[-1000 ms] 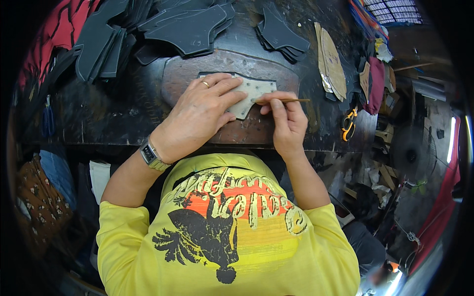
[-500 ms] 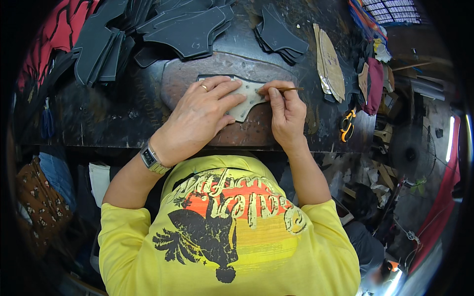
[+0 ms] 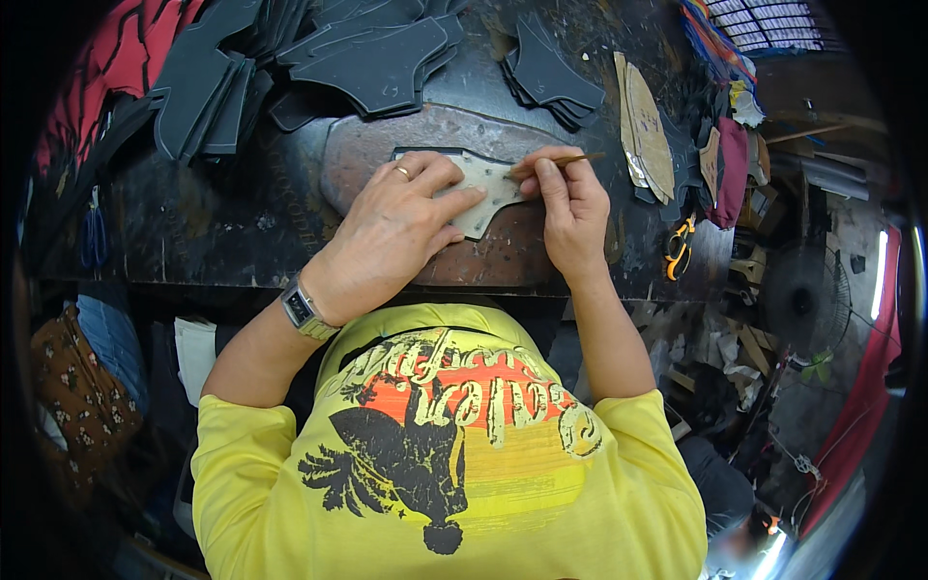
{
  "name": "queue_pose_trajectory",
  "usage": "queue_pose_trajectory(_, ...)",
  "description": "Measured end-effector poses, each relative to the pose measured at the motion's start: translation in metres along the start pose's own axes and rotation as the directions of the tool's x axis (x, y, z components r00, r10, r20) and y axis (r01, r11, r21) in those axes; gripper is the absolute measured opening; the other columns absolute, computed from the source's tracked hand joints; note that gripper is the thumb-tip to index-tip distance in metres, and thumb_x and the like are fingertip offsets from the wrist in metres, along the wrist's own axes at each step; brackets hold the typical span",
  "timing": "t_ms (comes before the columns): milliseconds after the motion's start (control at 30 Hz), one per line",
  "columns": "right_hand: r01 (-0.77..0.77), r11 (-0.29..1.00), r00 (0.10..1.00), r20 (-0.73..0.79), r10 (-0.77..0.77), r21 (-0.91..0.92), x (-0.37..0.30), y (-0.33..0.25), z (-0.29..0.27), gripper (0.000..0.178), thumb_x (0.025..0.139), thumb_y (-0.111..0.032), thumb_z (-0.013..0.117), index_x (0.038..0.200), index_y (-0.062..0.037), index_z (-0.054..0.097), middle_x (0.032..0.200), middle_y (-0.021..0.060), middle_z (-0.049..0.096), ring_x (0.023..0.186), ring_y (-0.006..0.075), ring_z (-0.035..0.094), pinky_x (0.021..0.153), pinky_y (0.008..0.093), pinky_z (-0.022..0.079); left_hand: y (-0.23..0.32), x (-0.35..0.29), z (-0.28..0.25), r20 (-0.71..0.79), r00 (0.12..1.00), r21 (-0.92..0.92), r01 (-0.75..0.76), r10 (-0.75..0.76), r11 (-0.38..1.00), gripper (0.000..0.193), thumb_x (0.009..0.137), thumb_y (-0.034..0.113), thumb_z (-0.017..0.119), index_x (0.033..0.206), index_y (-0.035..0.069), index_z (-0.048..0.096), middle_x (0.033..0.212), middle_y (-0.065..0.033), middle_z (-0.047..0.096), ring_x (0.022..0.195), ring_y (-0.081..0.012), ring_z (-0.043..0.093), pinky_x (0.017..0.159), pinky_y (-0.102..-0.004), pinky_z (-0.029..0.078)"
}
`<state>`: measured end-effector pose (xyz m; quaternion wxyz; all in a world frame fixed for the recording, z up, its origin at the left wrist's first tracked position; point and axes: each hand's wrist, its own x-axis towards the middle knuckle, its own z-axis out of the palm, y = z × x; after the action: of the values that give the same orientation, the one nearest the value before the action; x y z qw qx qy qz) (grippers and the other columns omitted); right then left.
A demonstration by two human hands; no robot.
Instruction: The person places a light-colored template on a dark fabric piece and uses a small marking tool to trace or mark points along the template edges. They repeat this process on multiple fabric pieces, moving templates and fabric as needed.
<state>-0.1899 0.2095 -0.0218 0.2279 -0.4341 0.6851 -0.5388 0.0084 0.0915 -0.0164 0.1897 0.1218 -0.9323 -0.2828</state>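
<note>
A pale grey template with several small holes lies on a dark cut piece, which shows along its upper edge. Both rest on a worn reddish-brown slab on the table. My left hand spreads its fingers over the template's left part and presses it down. In my right hand, a thin brown pen-like stick is pinched between thumb and fingers. Its tip is at the template's upper right; the fingers partly hide it.
Stacks of dark cut pieces lie at the back, with a smaller stack to their right. Red pieces are at far left. Cardboard patterns and orange-handled scissors lie right; blue-handled scissors lie left.
My right hand has shifted slightly right, and the stick now tilts up more at its outer end. My left hand stays pressed on the template.
</note>
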Motion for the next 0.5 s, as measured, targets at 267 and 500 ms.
queue_pose_trajectory(267, 0.028, 0.998, 0.997, 0.074, -0.023, -0.062, 0.005, -0.002, 0.012, 0.010, 0.107, -0.006, 0.059, 0.110, 0.0005, 0.067, 0.096, 0.0054, 0.073, 0.084, 0.0086, 0.066, 0.076, 0.0253, 0.055, 0.002, -0.004, 0.003, -0.020, 0.999, -0.015, 0.028, -0.028, 1.000, 0.042, 0.088, 0.015, 0.077, 0.128, 0.009, 0.070, 0.126, -0.0109, 0.062, 0.129, -0.0316, 0.056, 0.109, -0.0453, 0.045)
queue_pose_trajectory(500, 0.508, 0.795, 0.861, 0.227, -0.456, -0.330, 0.010, 0.003, 0.033, 0.011, 0.107, -0.006, 0.059, 0.113, -0.0022, 0.067, 0.102, 0.0056, 0.074, 0.090, 0.0118, 0.069, 0.078, 0.0296, 0.057, 0.001, -0.004, 0.005, -0.076, 0.997, -0.025, 0.007, -0.009, 1.000, 0.038, 0.085, 0.013, 0.077, 0.122, 0.005, 0.070, 0.124, -0.0112, 0.063, 0.128, -0.0320, 0.057, 0.110, -0.0451, 0.044)
